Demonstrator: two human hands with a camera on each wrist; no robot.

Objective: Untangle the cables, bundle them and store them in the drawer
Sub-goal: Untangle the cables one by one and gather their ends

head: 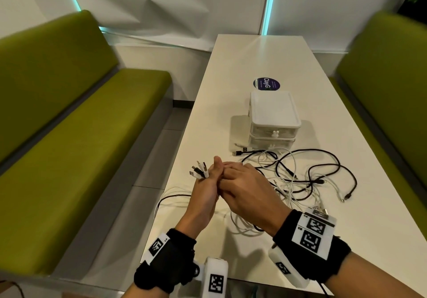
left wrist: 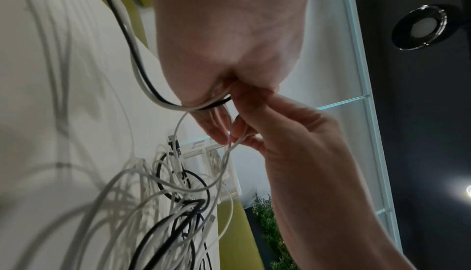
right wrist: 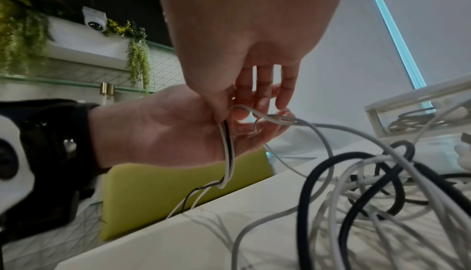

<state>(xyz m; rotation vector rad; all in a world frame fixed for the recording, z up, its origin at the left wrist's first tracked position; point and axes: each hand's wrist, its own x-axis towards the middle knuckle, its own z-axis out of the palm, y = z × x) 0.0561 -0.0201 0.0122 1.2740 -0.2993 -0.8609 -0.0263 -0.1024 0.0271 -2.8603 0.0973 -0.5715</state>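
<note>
Both my hands meet over the near table edge, cables gathered.
My left hand [head: 204,191] grips several plug ends [head: 199,170]; my right hand [head: 245,188] touches it. Tangled cables [head: 307,177] sprawl just beyond my right hand, the drawer box [head: 273,118] farther ahead.

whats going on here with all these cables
A person is sorting a tangle of black and white cables on a white table. The left hand grips several cable ends, with the plugs sticking out past the thumb. The right hand pinches a white cable right beside it. Most cables lie loose in front of a small drawer unit, whose drawers look closed.
</note>
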